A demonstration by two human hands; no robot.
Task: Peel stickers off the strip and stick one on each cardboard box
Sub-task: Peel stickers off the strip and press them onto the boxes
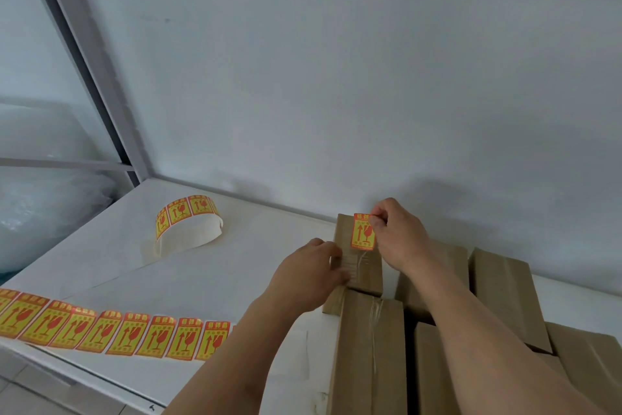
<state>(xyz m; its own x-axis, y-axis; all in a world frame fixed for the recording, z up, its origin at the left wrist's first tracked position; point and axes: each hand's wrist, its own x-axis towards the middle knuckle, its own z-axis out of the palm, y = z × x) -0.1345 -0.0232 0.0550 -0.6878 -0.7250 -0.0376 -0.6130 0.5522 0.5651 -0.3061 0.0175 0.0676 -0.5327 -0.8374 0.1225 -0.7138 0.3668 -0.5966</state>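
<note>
A sticker strip (114,335) is laid along the near left edge of the white table (235,266), and its far end is curled into a loop (188,223) further back, toward the wall (336,78). Cardboard boxes (437,330) are packed together on the right of the table, against the wall. The farthest-left box (365,271) is touched on its left side by the left hand (309,273), and a single sticker (363,232) is held over its top by the right hand (397,236), right of the sticker.
</note>
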